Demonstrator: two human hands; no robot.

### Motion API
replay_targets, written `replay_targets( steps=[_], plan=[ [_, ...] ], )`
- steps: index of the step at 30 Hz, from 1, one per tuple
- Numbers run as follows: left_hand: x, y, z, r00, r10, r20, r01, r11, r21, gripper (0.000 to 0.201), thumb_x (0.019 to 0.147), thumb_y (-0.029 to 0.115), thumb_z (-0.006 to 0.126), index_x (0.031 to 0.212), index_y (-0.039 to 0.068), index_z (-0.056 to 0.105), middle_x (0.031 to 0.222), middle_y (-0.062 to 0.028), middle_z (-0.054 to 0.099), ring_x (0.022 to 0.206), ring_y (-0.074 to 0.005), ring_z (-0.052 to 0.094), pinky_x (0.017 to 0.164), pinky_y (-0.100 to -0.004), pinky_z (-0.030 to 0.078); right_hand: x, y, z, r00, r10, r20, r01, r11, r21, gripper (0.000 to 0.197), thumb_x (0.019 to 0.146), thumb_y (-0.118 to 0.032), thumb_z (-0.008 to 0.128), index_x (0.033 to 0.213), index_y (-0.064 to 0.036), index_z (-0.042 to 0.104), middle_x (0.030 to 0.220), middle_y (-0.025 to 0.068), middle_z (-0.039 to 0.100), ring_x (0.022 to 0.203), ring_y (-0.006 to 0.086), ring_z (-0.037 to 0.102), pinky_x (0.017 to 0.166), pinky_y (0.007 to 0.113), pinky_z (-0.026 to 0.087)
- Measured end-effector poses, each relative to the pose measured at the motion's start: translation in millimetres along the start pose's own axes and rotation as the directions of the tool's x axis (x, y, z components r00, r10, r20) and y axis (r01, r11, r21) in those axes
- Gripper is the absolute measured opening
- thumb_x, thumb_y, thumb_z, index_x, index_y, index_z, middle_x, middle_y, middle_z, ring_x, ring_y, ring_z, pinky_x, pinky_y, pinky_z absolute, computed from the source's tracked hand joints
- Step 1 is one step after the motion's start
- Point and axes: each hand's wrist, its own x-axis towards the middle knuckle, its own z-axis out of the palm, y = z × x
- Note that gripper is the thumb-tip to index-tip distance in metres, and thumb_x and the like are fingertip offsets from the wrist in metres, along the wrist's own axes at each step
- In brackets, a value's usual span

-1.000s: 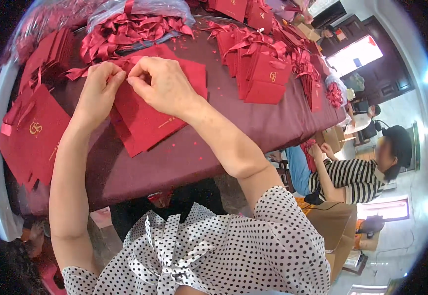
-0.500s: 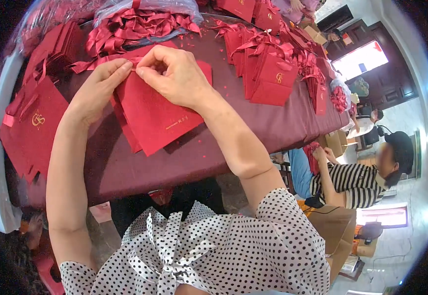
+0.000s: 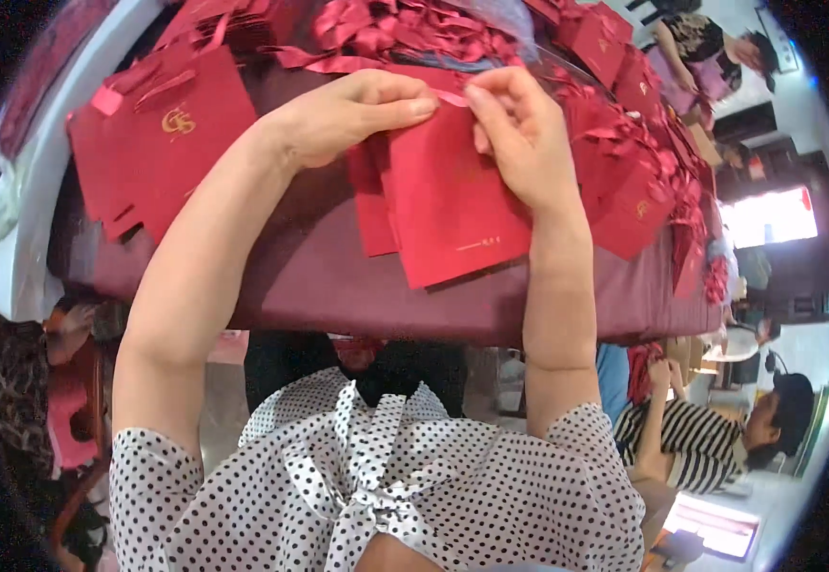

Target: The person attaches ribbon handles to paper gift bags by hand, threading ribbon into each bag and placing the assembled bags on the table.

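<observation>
A red paper bag (image 3: pixel 457 200) with small gold print lies tilted on the table in front of me. At its top edge runs a short pinkish-red ribbon (image 3: pixel 450 97). My left hand (image 3: pixel 362 114) pinches the ribbon's left end between thumb and fingers. From the other side, my right hand (image 3: pixel 524 133) pinches its right end, fingers curled. The ribbon stretches between the two hands. Another red bag (image 3: pixel 373 210) peeks out beneath the first, at its left.
Red bags with gold print (image 3: pixel 171 143) are stacked to the left. Loose red ribbons (image 3: pixel 405 33) heap up behind the hands, and more ribboned bags (image 3: pixel 629 205) stand at the right. A maroon cloth (image 3: pixel 328 276) covers the table. A person in stripes (image 3: pixel 691 439) sits at right.
My hands have drawn apart, and more ribbon shows between them. The bag now lies more upright in the picture. The whole view has swung, shifting the table's things to the right.
</observation>
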Motion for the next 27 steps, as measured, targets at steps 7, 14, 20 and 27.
replay_targets(
  steps=[7,14,20,27],
  plan=[
    [3,-9,-15,0.997,0.055,0.056,-0.05,0.994,-0.094,0.013,0.088,0.021,0.061,0.086,0.008,0.06,0.082,0.0093,0.055,0.078,-0.0005,0.046,0.076,-0.0175,0.036,0,1,5,0.999,-0.031,0.024,0.031,1.0,-0.001,0.014,0.09,-0.012,0.058,0.093,0.0008,0.055,0.07,-0.0001,0.056,0.06,0.0037,0.049,0.053,0.019,0.04],
    [2,-7,-10,0.999,0.009,0.041,-0.001,0.98,-0.197,0.013,0.088,0.019,0.06,0.09,0.006,0.058,0.092,0.0047,0.057,0.089,-0.0053,0.051,0.085,-0.0214,0.038,-3,-4,7,0.997,-0.078,-0.025,0.077,0.996,-0.044,0.014,0.089,-0.012,0.059,0.09,0.0015,0.057,0.073,-0.0012,0.056,0.064,0.003,0.048,0.056,0.02,0.04],
    [0,-1,-4,0.998,-0.039,-0.055,0.026,0.974,-0.224,0.014,0.09,0.021,0.06,0.087,0.008,0.059,0.083,0.0074,0.057,0.078,-0.0018,0.05,0.075,-0.0182,0.04,-5,-7,-1,0.994,-0.108,0.031,0.11,0.993,-0.048,0.01,0.084,-0.01,0.064,0.089,-0.0011,0.061,0.073,-0.0004,0.059,0.064,0.0037,0.05,0.057,0.02,0.041],
    [2,-5,-8,0.998,-0.029,-0.047,0.021,0.987,-0.161,0.014,0.09,0.021,0.06,0.09,0.008,0.058,0.083,0.0082,0.055,0.079,-0.0016,0.049,0.075,-0.0191,0.04,-6,-12,0,0.995,0.007,0.095,0.011,0.983,-0.181,0.01,0.08,-0.01,0.066,0.083,-0.0014,0.064,0.068,0.0001,0.061,0.059,0.0032,0.048,0.053,0.021,0.041]
  ],
)
